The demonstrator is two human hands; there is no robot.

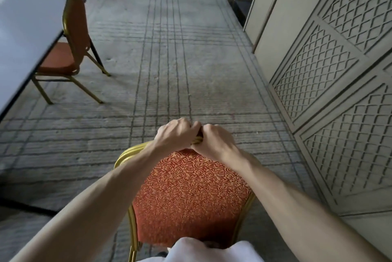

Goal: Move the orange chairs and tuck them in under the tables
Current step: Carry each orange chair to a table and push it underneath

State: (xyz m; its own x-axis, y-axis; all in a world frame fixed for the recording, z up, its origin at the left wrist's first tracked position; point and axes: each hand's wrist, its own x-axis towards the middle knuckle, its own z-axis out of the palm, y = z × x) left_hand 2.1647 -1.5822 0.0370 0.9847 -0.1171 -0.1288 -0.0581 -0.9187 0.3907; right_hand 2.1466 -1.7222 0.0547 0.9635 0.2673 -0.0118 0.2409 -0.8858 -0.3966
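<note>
Lower centre of the frame: one orange chair (191,193) with a patterned backrest and gold frame stands on the carpeted floor (169,60), well apart from the desk (21,34) at the left edge. The left grip (177,134) and right grip (214,141) sit side by side, touching, at the top of the backrest; the fingers of both are curled round the gold top rail, grasping it. Upper left: a second orange chair (72,34) stands at the desk, its seat partly beneath the desk edge and its backrest just beside that edge. Right side of the frame: lattice-patterned wall panels (331,83) run alongside the floor. Bottom centre: a white garment (203,251) covers the lowest part of the near chair.
</note>
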